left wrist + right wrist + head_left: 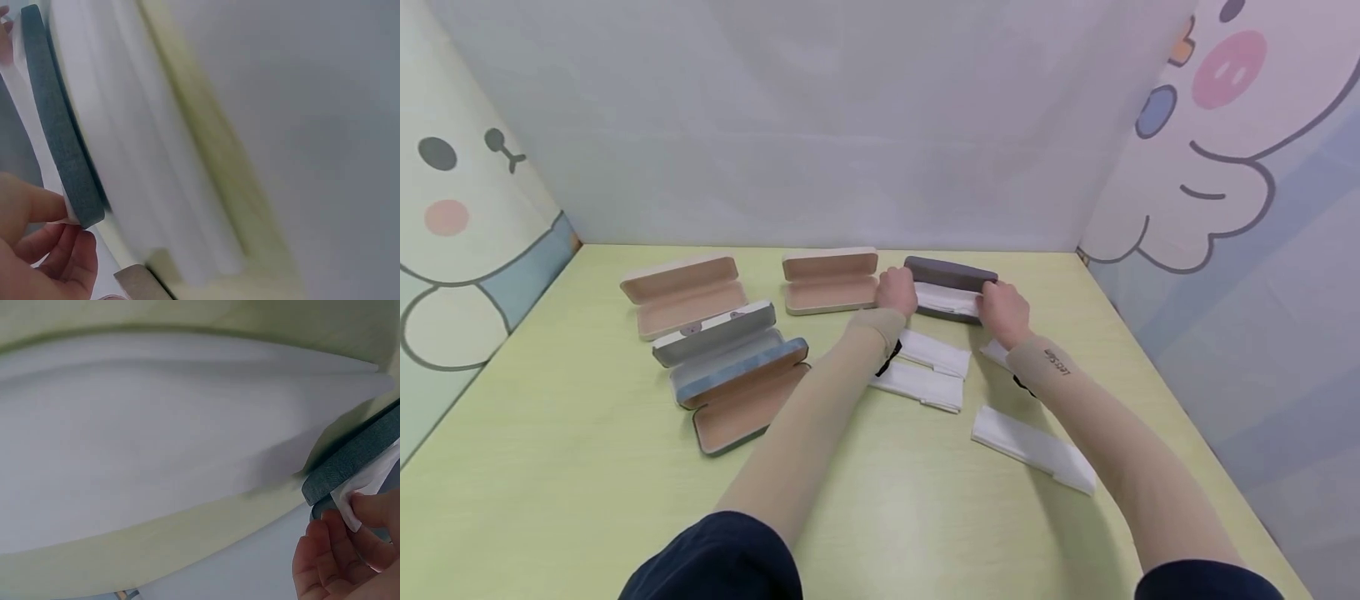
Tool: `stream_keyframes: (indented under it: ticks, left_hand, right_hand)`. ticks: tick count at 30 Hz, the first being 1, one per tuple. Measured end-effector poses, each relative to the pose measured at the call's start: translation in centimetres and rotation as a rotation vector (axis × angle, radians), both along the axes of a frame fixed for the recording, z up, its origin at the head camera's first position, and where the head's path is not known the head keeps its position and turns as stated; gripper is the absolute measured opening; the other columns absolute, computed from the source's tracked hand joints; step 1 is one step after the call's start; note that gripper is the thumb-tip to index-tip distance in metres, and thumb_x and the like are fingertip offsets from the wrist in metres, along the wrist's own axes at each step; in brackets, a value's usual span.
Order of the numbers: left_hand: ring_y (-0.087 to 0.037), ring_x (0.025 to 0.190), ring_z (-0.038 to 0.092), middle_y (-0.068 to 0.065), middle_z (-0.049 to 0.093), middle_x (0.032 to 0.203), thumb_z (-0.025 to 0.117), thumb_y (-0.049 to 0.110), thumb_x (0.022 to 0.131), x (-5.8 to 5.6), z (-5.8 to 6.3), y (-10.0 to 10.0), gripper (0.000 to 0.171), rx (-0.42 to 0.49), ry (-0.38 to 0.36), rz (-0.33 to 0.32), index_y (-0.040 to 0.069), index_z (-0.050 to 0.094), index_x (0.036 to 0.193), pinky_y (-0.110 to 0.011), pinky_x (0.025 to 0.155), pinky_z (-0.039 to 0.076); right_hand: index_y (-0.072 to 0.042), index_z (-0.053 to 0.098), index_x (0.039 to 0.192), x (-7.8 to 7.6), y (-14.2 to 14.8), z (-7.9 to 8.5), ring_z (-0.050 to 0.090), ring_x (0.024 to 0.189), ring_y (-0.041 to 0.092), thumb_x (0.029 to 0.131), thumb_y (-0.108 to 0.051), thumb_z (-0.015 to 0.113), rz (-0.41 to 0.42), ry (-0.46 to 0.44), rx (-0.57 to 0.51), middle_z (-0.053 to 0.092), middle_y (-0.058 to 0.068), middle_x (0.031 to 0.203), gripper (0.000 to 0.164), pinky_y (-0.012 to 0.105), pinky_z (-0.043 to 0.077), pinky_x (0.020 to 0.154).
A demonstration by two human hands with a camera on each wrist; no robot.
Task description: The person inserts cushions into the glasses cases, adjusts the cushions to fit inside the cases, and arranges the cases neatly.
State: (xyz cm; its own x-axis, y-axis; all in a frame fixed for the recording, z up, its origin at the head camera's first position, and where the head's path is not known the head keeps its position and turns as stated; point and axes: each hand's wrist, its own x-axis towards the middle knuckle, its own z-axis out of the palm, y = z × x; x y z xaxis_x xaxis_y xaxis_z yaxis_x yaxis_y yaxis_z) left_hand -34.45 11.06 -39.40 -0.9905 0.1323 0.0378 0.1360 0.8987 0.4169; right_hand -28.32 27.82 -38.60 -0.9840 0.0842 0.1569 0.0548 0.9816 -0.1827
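A dark grey glasses case (951, 271) stands with its lid up at the back of the table, and a folded white cloth (946, 298) lies along its inside. At the case's left end is my left hand (897, 290); in the left wrist view its thumb and finger pinch the cloth's end beside the dark rim (59, 125). My right hand (1006, 313) is at the opposite end. Its thumb and fingers pinch a corner of the same cloth, which hangs slightly over the rim (356, 450) in the right wrist view.
Several folded white cloths lie nearer me, including one cloth (935, 352) behind my left wrist and another (1033, 448) beside my right forearm. Open glasses cases stand to the left: two pink-lined ones (831, 292) at the back, a blue-patterned case (715, 342) and a brown-lined case (748, 408).
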Motion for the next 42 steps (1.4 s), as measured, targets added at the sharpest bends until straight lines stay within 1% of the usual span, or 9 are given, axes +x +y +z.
stream_keyframes:
  ticks: [8, 13, 16, 19, 23, 28, 31, 35, 42]
  left_hand:
    - [-0.028, 0.109, 0.059, -0.014, 0.063, 0.115, 0.051, 0.010, 0.094, -0.2, -0.2, -0.3, 0.024, -0.013, -0.005, -0.014, 0.005, 0.066, 0.113, -0.038, 0.093, 0.051]
    - [-0.026, 0.110, 0.059, -0.013, 0.064, 0.115, 0.053, 0.013, 0.094, -0.4, 0.5, -0.9, 0.026, -0.072, 0.021, -0.049, 0.004, 0.065, 0.114, -0.034, 0.095, 0.050]
    - [-0.026, 0.111, 0.058, -0.014, 0.064, 0.115, 0.049, 0.017, 0.096, -0.3, 1.1, -1.2, 0.029, -0.047, -0.004, -0.061, 0.002, 0.064, 0.115, -0.034, 0.094, 0.050]
    - [-0.026, 0.111, 0.058, -0.016, 0.064, 0.117, 0.043, 0.026, 0.099, -0.2, 1.6, -1.5, 0.037, 0.012, -0.041, -0.058, 0.000, 0.063, 0.115, -0.035, 0.095, 0.049]
    - [-0.029, 0.116, 0.057, -0.017, 0.061, 0.124, 0.035, 0.040, 0.100, 0.1, 2.0, -1.5, 0.053, 0.114, -0.099, -0.037, -0.002, 0.057, 0.122, -0.036, 0.100, 0.046]
    - [-0.032, 0.130, 0.046, -0.019, 0.046, 0.140, 0.028, 0.049, 0.100, 0.4, 2.2, -1.4, 0.065, 0.307, -0.226, 0.003, 0.001, 0.036, 0.142, -0.039, 0.106, 0.040]
    - [-0.031, 0.136, 0.039, -0.017, 0.038, 0.148, 0.026, 0.052, 0.100, 0.3, 2.1, -1.1, 0.068, 0.385, -0.285, 0.025, 0.005, 0.026, 0.148, -0.040, 0.111, 0.036]
    - [-0.031, 0.137, 0.039, -0.014, 0.038, 0.150, 0.025, 0.054, 0.099, 0.1, 1.6, -0.5, 0.068, 0.408, -0.291, 0.055, 0.009, 0.024, 0.150, -0.040, 0.112, 0.034]
    - [-0.032, 0.127, 0.049, -0.014, 0.047, 0.142, 0.029, 0.049, 0.100, 0.4, 2.0, -0.5, 0.061, 0.412, -0.268, 0.076, 0.009, 0.032, 0.146, -0.042, 0.104, 0.042]
  right_hand:
    - [0.005, 0.057, 0.100, 0.3, 0.1, -0.1, 0.063, 0.087, 0.041, 0.097, -0.018, 0.048, 0.001, -0.033, 0.009, 0.064, 0.027, 0.097, 0.025, 0.051, 0.052, 0.070]
    - [0.004, 0.057, 0.105, 0.7, 0.9, 0.2, 0.063, 0.091, 0.040, 0.097, -0.018, 0.047, -0.010, -0.046, -0.014, 0.064, 0.026, 0.100, 0.025, 0.051, 0.051, 0.071]
    - [0.003, 0.059, 0.110, 0.9, 1.5, 0.7, 0.062, 0.096, 0.038, 0.097, -0.021, 0.044, -0.039, -0.071, -0.065, 0.064, 0.024, 0.109, 0.031, 0.051, 0.051, 0.075]
    - [0.004, 0.057, 0.116, 1.1, 2.2, 1.1, 0.061, 0.102, 0.039, 0.098, -0.028, 0.042, -0.075, -0.106, -0.133, 0.062, 0.025, 0.117, 0.040, 0.053, 0.050, 0.080]
    - [0.005, 0.053, 0.123, 1.4, 2.7, 1.5, 0.057, 0.109, 0.043, 0.098, -0.042, 0.038, -0.107, -0.163, -0.225, 0.057, 0.028, 0.126, 0.056, 0.055, 0.047, 0.087]
    - [0.007, 0.048, 0.130, 1.4, 2.4, 1.9, 0.050, 0.119, 0.044, 0.096, -0.057, 0.026, -0.126, -0.225, -0.341, 0.050, 0.029, 0.133, 0.076, 0.053, 0.044, 0.096]
    - [0.008, 0.049, 0.127, 0.8, 2.0, 1.9, 0.058, 0.105, 0.040, 0.096, -0.061, 0.017, -0.146, -0.239, -0.431, 0.057, 0.029, 0.118, 0.081, 0.047, 0.049, 0.090]
    - [0.006, 0.048, 0.122, -0.1, 1.3, 1.7, 0.062, 0.078, 0.028, 0.095, -0.061, 0.015, -0.197, -0.263, -0.559, 0.057, 0.020, 0.092, 0.080, 0.037, 0.055, 0.076]
    - [0.005, 0.046, 0.125, -0.4, 0.4, 1.8, 0.062, 0.079, 0.025, 0.097, -0.056, 0.020, -0.238, -0.282, -0.633, 0.052, 0.017, 0.100, 0.071, 0.040, 0.054, 0.087]
